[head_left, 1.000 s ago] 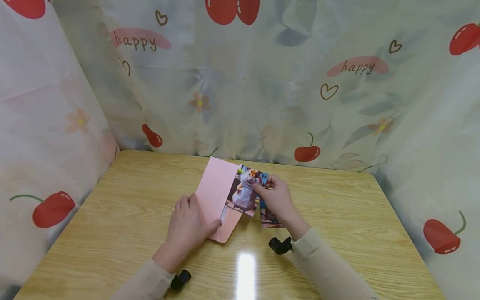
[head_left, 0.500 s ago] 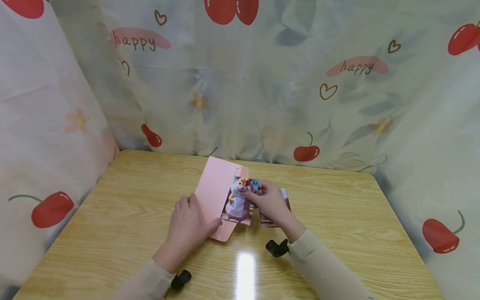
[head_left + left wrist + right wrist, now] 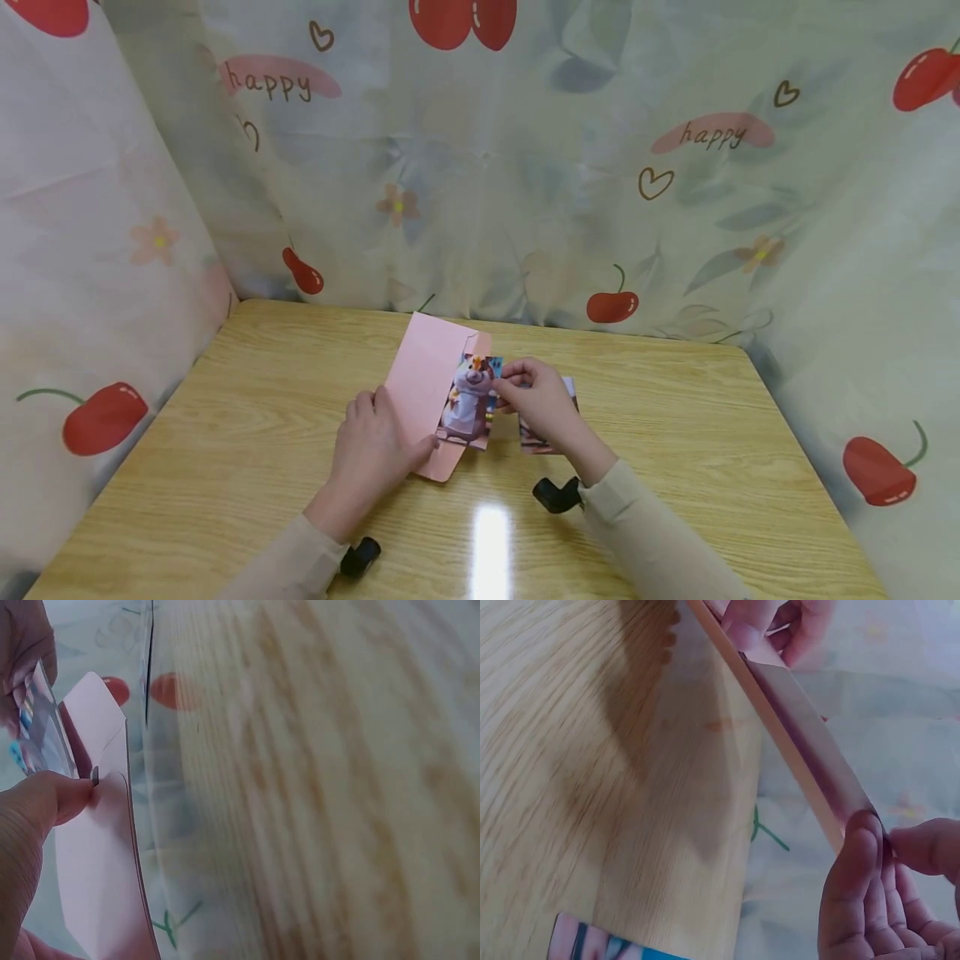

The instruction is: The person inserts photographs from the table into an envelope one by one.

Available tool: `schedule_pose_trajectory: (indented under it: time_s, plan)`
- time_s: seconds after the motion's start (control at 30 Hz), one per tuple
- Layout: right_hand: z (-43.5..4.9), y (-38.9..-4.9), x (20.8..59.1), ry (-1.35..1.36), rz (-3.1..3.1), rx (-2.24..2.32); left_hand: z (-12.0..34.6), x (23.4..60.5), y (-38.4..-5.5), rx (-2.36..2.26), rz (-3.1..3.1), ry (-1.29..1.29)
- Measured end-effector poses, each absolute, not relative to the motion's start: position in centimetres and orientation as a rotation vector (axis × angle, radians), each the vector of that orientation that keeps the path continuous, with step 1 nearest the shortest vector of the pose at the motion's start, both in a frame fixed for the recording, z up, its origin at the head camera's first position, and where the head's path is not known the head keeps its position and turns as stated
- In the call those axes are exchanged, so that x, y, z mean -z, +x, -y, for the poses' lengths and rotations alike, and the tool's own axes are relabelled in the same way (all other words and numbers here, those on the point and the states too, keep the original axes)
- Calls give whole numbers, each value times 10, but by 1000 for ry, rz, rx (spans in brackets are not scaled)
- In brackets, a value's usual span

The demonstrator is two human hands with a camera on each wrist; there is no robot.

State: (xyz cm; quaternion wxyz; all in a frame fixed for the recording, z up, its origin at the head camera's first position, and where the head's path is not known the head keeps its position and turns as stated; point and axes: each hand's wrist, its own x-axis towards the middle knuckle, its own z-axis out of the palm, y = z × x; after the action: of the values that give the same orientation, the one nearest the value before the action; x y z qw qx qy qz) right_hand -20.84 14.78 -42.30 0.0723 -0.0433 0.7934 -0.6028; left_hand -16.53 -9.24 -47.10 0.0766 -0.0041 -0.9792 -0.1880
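My left hand (image 3: 372, 442) grips a pink envelope (image 3: 429, 367) by its lower left part, thumb at the mouth on its right side. The envelope's flap (image 3: 452, 461) is folded open. A photo card (image 3: 465, 408) of a hamster in a white apron sits partly inside that mouth. My right hand (image 3: 540, 400) pinches the card's right edge between thumb and fingers, as the right wrist view also shows. In the left wrist view my thumb (image 3: 71, 796) lies at the envelope's opening, close to the card. The card's left part is hidden inside the envelope.
A second picture card (image 3: 534, 443) lies on the wooden table (image 3: 660, 433), partly under my right hand in the head view. Black wrist devices (image 3: 557, 495) show at both cuffs. Patterned curtains (image 3: 480, 167) enclose the table at the back and sides.
My right hand has moved left and slightly down with the hamster card, bringing it into the envelope's mouth. More of the second card on the table now shows. The left hand has barely moved.
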Motion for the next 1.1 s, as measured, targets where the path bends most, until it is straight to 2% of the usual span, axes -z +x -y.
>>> schedule_pose_trajectory:
  time_s: [1.1]
  plan:
    - [-119, -223, 442, 41, -2262, 1913, 85, 465, -161, 590, 2873, -76]
